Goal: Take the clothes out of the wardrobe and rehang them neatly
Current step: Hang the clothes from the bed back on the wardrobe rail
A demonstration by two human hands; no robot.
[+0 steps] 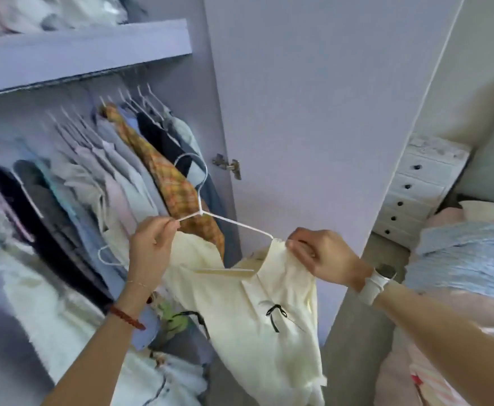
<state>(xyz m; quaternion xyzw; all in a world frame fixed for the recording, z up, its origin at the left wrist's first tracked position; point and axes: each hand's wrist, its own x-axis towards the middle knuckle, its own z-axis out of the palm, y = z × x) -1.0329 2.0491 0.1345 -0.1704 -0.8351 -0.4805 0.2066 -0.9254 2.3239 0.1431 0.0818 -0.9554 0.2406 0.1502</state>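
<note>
We see two bare hands held up in front of an open lilac wardrobe [87, 51]. The left hand [149, 247] has a closed pinch grip on the left arm of a white wire hanger [202, 212], thumb and fingertips curled round the wire. The right hand [325, 256], with a white watch [376, 282] on its wrist, has a closed grip on the shoulder of a cream dress [257, 317], bunching the cloth at the hanger's right end. The dress hangs down between the two hands, just outside the wardrobe, tilted to the right, with a small black bow [275, 313] on its front. The hanger's hook points up and left.

Behind the hands, a row of clothes [73, 183] hangs inside the wardrobe on white hangers, among them an orange checked garment [163, 174]. The wardrobe door [313, 98] stands open to the right. Beyond it we see a white chest of drawers [415, 186] and the edge of a bed [459, 259] with pale bedding.
</note>
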